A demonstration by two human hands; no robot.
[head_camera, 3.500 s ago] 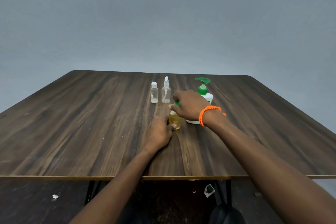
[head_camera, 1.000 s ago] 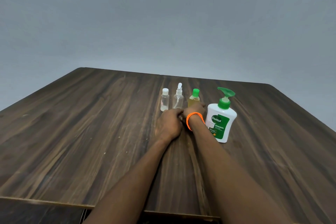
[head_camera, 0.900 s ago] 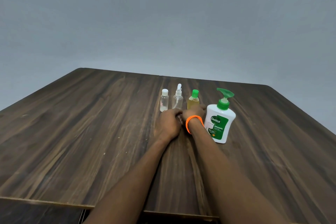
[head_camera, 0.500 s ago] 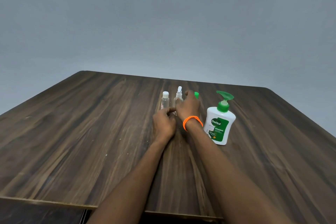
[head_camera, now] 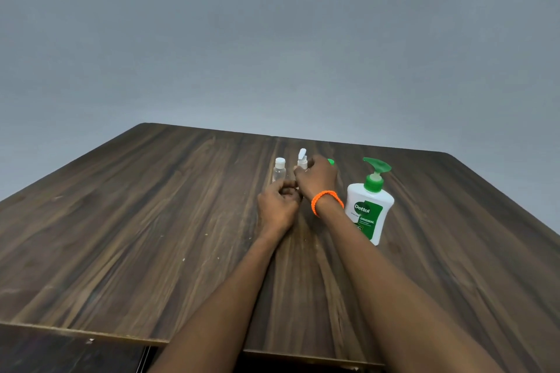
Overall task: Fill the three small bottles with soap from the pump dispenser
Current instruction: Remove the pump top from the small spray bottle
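Dark wood-grain table [head_camera: 127, 221] is filling the lower view, its near edge closest, with a plain grey wall [head_camera: 272, 39] standing behind. Left hand [head_camera: 277, 206] is resting mid-table, fingers loosely curled; whether it is holding anything cannot be told. Right hand [head_camera: 316, 177], wearing an orange bracelet [head_camera: 327, 200], is lying just beyond it, fingers curling round the spray bottle [head_camera: 302, 159]. Pump dispenser [head_camera: 369, 206] is standing right of that wrist. Clear capped bottle [head_camera: 279, 169] is standing beyond the left hand's fingers; green-capped bottle [head_camera: 331, 162] is peeking out behind the right hand.

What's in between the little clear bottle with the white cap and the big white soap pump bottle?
In the head view, the clear spray bottle, the right hand reaching to it, and a green-capped bottle mostly hidden behind that hand.
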